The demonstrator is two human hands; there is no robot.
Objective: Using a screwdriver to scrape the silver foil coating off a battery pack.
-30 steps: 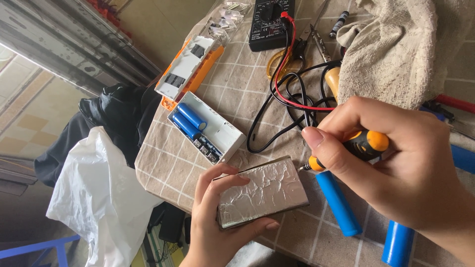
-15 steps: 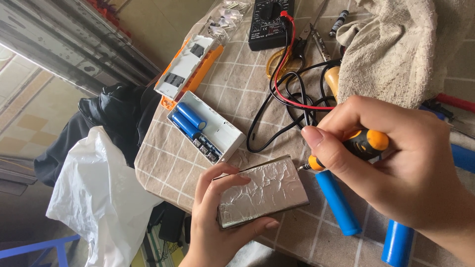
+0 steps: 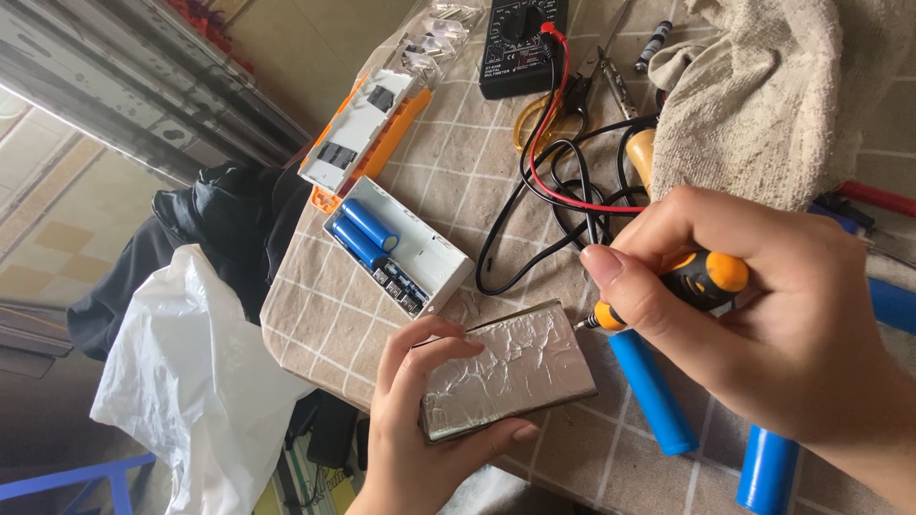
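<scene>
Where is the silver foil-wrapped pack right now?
Low centre of the head view: the silver foil-wrapped pack sits in the left hand, the screwdriver tip at its upper right corner.

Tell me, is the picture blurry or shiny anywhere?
In the head view, the silver foil pack in the left hand shows soft glare on its wrinkles; the right hand, holding the screwdriver, looks big and slightly soft; the light is even daylight.
</scene>
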